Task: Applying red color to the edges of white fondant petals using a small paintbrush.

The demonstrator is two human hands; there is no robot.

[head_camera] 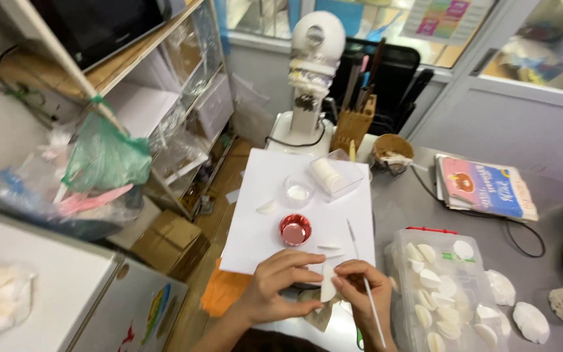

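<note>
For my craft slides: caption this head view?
Both hands pinch a white petal beside a red foil cup.

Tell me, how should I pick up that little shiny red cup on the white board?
Grip the red foil cup by its fluted rim, coming straight down from above. It stands upright with its open mouth up and bare white board all around it. Its thin pleated wall probably dents easily, so pinch lightly on two opposite sides.

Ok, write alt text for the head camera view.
Two bare hands meet over a white board: the left hand pinches a white petal-shaped piece, the right hand holds a thin white tool against it. A small red foil cup sits on the board; a clear box of similar white pieces lies alongside.
</note>
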